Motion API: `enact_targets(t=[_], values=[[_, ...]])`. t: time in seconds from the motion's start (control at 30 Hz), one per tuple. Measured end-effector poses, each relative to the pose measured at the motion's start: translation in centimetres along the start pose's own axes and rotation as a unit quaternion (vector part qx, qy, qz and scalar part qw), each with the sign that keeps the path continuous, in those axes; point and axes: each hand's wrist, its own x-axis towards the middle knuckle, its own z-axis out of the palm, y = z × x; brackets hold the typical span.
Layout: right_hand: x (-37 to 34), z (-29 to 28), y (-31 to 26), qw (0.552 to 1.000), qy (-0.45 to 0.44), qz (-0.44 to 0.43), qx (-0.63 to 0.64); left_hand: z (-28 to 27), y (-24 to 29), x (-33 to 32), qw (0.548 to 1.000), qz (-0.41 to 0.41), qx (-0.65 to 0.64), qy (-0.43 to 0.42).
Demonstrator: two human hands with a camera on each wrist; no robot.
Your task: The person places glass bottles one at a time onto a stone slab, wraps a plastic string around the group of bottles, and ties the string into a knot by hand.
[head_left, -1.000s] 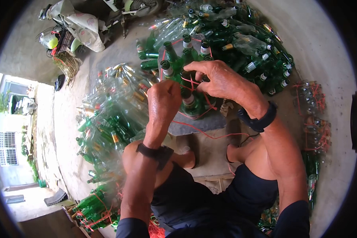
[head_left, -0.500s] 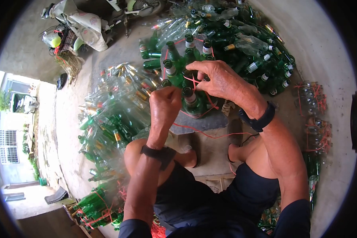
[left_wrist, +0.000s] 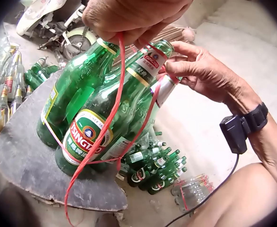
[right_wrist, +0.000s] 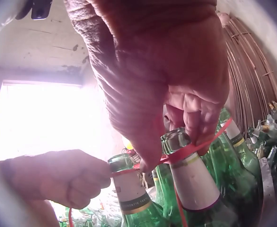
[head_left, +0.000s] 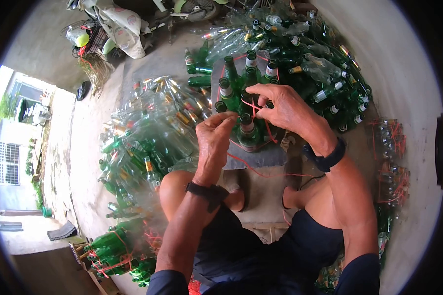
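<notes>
Several green beer bottles (head_left: pixel 226 93) stand upright in a cluster on a grey slab (head_left: pixel 256 158), ringed low down by red plastic twine (left_wrist: pixel 129 157). My left hand (head_left: pixel 213 142), at the cluster's near left, pinches a strand of red twine (left_wrist: pixel 105 130) that hangs down past a bottle's label. On the other side, my right hand (head_left: pixel 290 110) reaches over the bottle tops. Its thumb and curled fingers are on the twine (right_wrist: pixel 185 152) wrapped at one bottle neck (right_wrist: pixel 195 184). Part of that grip is hidden behind the neck.
Loose bottles lie in heaps on the left (head_left: pixel 157 118) and at the back right (head_left: pixel 320 64). Tied clear bottle bundles (head_left: pixel 391 137) stand by the right wall, and a tied green bundle (head_left: pixel 110 250) lies at lower left. One twine length (head_left: pixel 261 173) trails near the feet.
The bottles and both hands sit further right in the head view, as the view has shifted. My left fingers have turned from a closed fist to a visible pinch. The right hand keeps its place.
</notes>
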Motion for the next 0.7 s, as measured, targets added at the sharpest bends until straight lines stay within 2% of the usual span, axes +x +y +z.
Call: enact_targets(t=[0.07,0.13,0.4,0.47,0.7], values=[[-0.1,-0.1,-0.3,1.000,0.004,-0.008,0.005,-0.2,-0.4,0.0,1.000,-0.003,-0.016,0.002],[-0.1,-0.2,-0.4,1.000,0.007,-0.014,0.009,0.1,-0.7,-0.2,0.999,0.034,-0.007,0.006],[-0.1,0.0,0.0,0.999,-0.010,0.015,0.027,-0.5,-1.6,-1.7,0.998,0.025,-0.050,0.023],[-0.1,-0.3,-0.3,0.999,-0.020,0.019,0.021,-0.5,-2.1,-1.6,0.998,0.048,-0.044,0.004],[-0.1,-0.4,-0.7,0.999,-0.022,0.040,0.020,-0.3,-1.9,-2.2,0.998,0.025,-0.064,0.002]])
